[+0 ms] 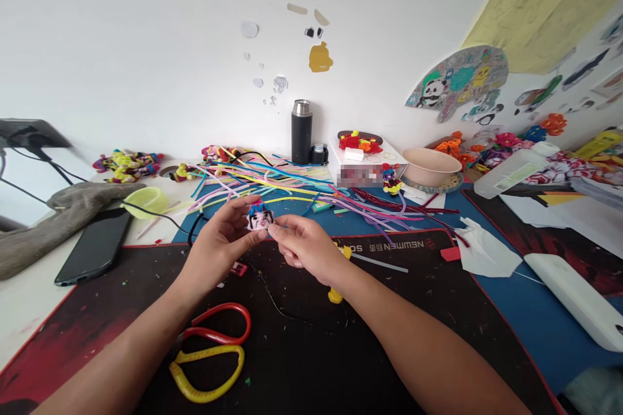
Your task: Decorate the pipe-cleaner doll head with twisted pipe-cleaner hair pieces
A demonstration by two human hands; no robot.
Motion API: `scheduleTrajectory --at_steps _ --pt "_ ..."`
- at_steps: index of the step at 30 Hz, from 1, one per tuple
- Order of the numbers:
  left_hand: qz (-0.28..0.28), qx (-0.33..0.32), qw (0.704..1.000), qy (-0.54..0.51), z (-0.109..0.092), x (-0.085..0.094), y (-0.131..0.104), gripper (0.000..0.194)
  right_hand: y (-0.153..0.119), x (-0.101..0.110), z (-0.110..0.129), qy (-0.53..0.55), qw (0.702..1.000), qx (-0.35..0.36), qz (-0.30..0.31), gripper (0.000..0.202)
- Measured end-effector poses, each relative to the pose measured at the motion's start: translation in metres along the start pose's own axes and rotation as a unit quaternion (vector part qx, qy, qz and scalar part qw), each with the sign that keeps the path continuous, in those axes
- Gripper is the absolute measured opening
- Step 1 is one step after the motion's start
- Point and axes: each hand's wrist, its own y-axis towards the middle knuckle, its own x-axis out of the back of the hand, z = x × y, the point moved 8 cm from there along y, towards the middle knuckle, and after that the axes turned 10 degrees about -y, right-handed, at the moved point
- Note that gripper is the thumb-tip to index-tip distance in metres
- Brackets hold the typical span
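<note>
A small figure head (260,218) with a pale face, black markings and a blue and red top is held up above the black mat (302,363). My left hand (221,243) grips it from the left, fingers behind and thumb at its lower edge. From the right, my right hand (304,243) pinches at the lower right edge of the same head. Below my left hand lie scissors with one red and one yellow handle (209,373). A yellow object (335,296) shows partly behind my right wrist.
Many coloured pipe cleaners (287,181) spread behind my hands. A black thermos (302,133), a white box (370,162) and a beige bowl (431,167) stand at the back. A phone (95,246) lies left; tissue (487,249) and a white device (577,301) lie right.
</note>
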Motion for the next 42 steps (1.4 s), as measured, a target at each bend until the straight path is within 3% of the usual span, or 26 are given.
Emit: scheduleTrajectory --at_steps 8,21,32,38,42 --pt "0.024 -0.007 0.999 0.025 -0.003 -0.006 -0.002 0.064 0.001 0.000 -0.001 0.000 1.000 0.002 0.003 0.046" --pt "0.016 -0.008 1.000 0.024 -0.008 -0.006 -0.003 0.063 0.001 0.001 -0.003 -0.004 1.000 0.002 0.004 0.040" --pt "0.029 0.009 0.999 -0.029 -0.007 -0.010 -0.001 0.064 0.001 0.001 -0.003 0.000 1.000 0.011 0.007 0.036" --pt "0.018 0.011 0.999 -0.030 -0.006 -0.005 -0.001 0.066 0.000 0.002 0.000 -0.012 1.000 0.007 -0.003 0.045" --pt "-0.011 0.004 1.000 -0.025 -0.006 0.003 0.001 0.069 0.002 0.010 0.005 -0.017 0.998 0.029 -0.046 0.052"
